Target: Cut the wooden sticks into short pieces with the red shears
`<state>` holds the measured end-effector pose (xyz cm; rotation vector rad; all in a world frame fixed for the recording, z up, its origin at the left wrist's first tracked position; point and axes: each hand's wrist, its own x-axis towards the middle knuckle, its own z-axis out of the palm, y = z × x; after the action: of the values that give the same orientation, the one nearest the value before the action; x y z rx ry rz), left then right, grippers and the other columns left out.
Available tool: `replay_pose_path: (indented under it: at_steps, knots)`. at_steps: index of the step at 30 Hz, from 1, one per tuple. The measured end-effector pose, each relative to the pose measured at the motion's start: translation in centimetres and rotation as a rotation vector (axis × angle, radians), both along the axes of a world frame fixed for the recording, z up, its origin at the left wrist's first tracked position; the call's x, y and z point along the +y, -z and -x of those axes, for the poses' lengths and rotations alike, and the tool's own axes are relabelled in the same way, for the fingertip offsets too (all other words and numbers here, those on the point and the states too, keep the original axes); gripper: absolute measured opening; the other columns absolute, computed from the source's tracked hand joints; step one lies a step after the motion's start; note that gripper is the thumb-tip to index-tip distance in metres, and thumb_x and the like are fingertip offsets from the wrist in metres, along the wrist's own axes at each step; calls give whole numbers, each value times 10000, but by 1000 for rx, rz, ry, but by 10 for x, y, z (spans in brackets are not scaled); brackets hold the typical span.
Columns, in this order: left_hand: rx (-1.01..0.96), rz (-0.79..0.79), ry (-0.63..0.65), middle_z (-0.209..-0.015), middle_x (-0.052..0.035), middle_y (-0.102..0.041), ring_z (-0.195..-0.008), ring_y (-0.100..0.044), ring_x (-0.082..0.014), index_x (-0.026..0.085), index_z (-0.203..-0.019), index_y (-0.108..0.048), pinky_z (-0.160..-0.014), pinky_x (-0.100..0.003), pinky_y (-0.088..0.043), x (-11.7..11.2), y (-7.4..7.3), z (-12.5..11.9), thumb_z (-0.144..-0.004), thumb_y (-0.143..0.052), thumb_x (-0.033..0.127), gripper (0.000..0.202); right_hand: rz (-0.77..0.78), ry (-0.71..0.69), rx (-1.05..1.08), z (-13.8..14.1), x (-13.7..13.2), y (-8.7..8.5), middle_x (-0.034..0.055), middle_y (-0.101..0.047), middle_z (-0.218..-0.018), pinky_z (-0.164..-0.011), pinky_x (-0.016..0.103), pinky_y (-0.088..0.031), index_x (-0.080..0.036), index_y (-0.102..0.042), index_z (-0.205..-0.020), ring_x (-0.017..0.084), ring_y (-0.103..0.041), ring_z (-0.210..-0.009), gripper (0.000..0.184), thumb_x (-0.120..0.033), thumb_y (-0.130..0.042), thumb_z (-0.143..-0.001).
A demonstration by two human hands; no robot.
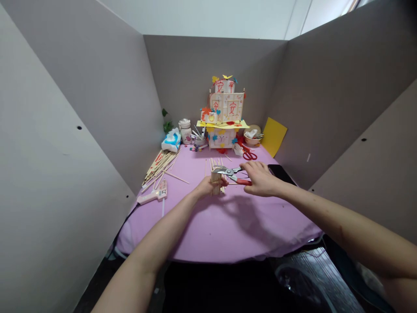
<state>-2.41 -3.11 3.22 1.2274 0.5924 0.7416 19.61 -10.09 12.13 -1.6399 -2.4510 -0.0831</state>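
In the middle of the pink-covered table (pixel 208 243), my left hand (pixel 206 187) is closed around a small piece built of pale wooden sticks (pixel 216 184). My right hand (pixel 260 179) grips the red handles of pruning shears (pixel 230 172). The shears point left, and their blades lie across the top of the stick piece. Whether the blades have a stick between them is too small to tell. Just beyond my left hand, several short loose sticks (pixel 213 163) lie on the cloth.
A glue gun (pixel 158 192) and a pile of wooden sticks (pixel 161 165) lie left. A decorated paper-and-stick tower (pixel 228 108) stands at the back. Red-handled scissors (pixel 249 155), a bowl (pixel 252 139) and a dark flat object (pixel 280 173) are right. Grey panels (pixel 215 61) enclose the table.
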Motion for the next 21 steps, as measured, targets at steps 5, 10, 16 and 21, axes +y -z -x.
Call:
replay_pose_path:
  at_steps: [5,10,16,21]
  knots:
    - [26,-17,-1,-983,-125,-653,-912,-618,-222,127,-911,-675,-755,-356,-519,0,-1,1,-717,-752,343,300,16,0,-25,0,-2,-4,164,-571,-1154,-885,445,-360,-168,-488,-1199,349,-501,-1079,521,-300,-583,-704]
    - [86,-90,-12,-980,-123,-668,-910,-625,-211,132,-907,-681,-815,-357,-501,3,2,1,-740,-733,367,293,69,-2,-39,-1,0,-3,131,-629,-1038,-739,350,-383,-177,-525,-1076,294,-580,-928,358,-284,-554,-736]
    - [127,-172,-15,-961,-120,-687,-884,-632,-211,123,-888,-690,-830,-348,-485,4,4,1,-765,-703,405,308,58,-26,-71,-1,1,-5,120,-643,-1008,-628,315,-347,-180,-531,-1038,261,-593,-829,342,-239,-547,-701]
    - [98,-106,-43,-973,-139,-709,-913,-654,-235,115,-928,-688,-866,-387,-489,7,6,2,-735,-738,390,339,107,77,157,-15,11,0,125,-632,-1017,-643,304,-391,-161,-531,-1049,244,-584,-817,365,-273,-555,-703]
